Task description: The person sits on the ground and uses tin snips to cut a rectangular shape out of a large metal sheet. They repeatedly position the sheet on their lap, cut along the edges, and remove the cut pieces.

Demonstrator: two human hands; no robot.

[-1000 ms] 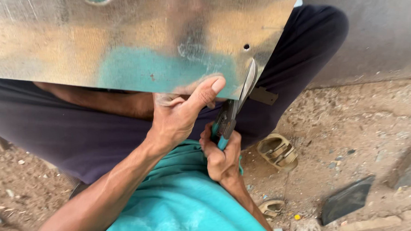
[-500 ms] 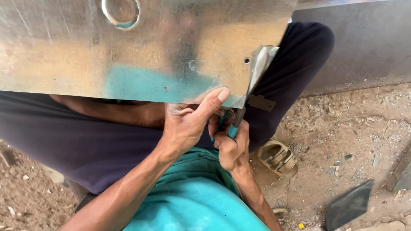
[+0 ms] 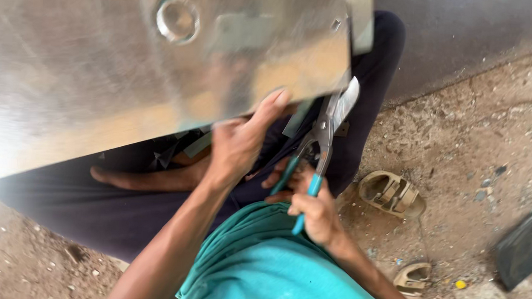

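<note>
Dirt ground; left hand [image 3: 237, 143] pinches metal sheet [image 3: 102, 70], right hand [image 3: 314, 205] grips snips [image 3: 321, 140].

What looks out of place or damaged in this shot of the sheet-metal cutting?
Two sandals lie apart on the dirt, one partly cut off by the arm. The metal sheet carries a narrow cut strip standing off its right edge above the snips. Nothing else stands out.

Metal sheet [image 3: 102, 58] cut off at top and left edges.

daylight, bright | glare lower left on metal sheet [image 3: 102, 70] | motion blur | soft shadows
</note>
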